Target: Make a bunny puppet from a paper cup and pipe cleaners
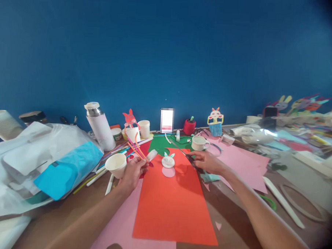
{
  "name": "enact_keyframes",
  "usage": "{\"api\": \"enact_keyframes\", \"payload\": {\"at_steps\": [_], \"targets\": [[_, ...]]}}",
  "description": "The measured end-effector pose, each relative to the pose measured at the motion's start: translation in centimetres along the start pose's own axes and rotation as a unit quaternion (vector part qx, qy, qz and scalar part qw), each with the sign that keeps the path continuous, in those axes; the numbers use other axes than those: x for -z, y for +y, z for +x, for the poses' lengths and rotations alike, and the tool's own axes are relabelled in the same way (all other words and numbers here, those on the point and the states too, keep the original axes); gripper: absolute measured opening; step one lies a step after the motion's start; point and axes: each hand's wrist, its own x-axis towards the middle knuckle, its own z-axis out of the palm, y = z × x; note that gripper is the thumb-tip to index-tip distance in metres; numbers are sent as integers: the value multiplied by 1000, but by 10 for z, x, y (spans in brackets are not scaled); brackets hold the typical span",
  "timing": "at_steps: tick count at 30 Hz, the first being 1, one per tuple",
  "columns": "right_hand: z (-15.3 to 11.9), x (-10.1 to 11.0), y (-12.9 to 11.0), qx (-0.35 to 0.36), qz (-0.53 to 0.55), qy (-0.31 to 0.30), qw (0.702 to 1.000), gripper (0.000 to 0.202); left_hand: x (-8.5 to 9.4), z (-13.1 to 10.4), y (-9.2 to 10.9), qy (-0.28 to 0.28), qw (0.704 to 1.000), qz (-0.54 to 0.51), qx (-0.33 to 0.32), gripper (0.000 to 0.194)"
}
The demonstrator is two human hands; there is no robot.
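My left hand (132, 172) is closed around thin orange strips (139, 149) that stick up past the fingers. A small white piece (152, 155) shows beside its fingertips; I cannot tell if it is held. My right hand (205, 162) grips what look like dark-handled scissors (190, 157), the thin blades pointing up and left. Between the hands, a white paper bunny head (168, 161) with green ears and a drawn face lies at the top of an orange-red sheet (173, 209). A pink paper oval (168, 172) lies just below it.
A paper cup (116, 165) stands left of my left hand, with a flask (100, 127) behind. At far left lies a plastic bag (51, 152) with papers. A mug (199, 143) and pink sheets (244, 161) are to the right. Several bunny crafts stand along the wall.
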Motion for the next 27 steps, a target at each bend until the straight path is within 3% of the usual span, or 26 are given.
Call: {"api": "enact_keyframes", "payload": {"at_steps": [3,5,8,18,27], "targets": [[-4,-11,-8,87,210,-127,965,36,-3,-1,1,0,999,-36,2,8],[-6,-19,-13,125,252,-187,941,39,-3,-1,2,-5,998,-58,7,5],[-8,-27,-19,127,253,-235,930,44,-3,1,1,-19,995,-91,21,5],[-2,-44,-15,74,230,-284,928,33,-7,1,1,-64,981,-174,61,10],[-1,-54,-19,77,249,-266,928,41,-9,0,1,-95,977,-180,60,5]]}}
